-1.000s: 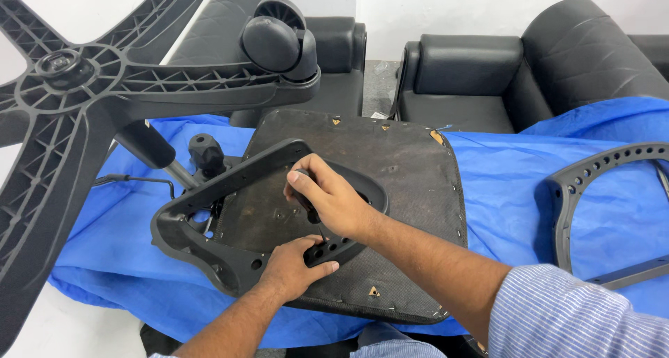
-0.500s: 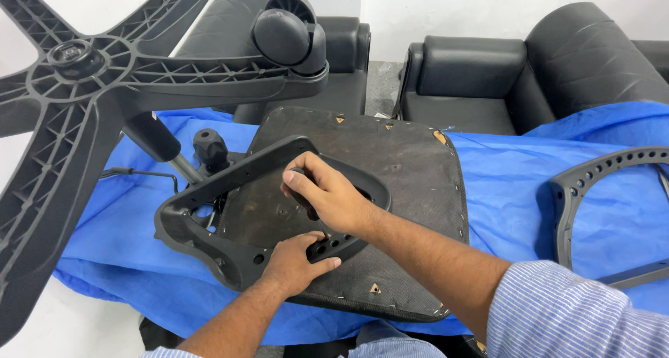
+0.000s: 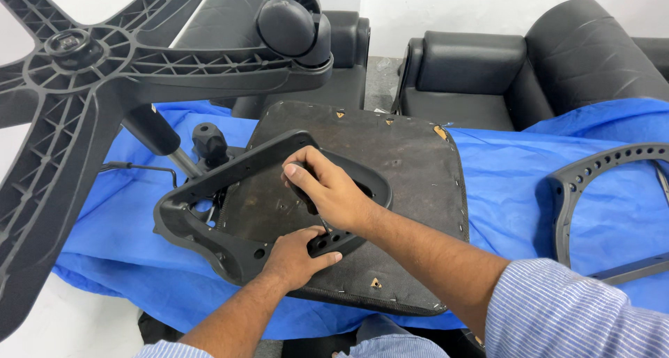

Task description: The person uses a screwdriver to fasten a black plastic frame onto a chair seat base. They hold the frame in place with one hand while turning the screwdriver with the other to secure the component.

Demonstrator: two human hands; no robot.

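Hands barely shifting — left hand [image 3: 296,257] pinning armrest [image 3: 268,204] steady against seat [image 3: 390,191]; right hand [image 3: 331,191] clasping screwdriver [image 3: 306,194], driving downward.

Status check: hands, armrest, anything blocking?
Right hand gripping screwdriver at black plastic armrest loop. Left hand steadies it. Nothing blocking.
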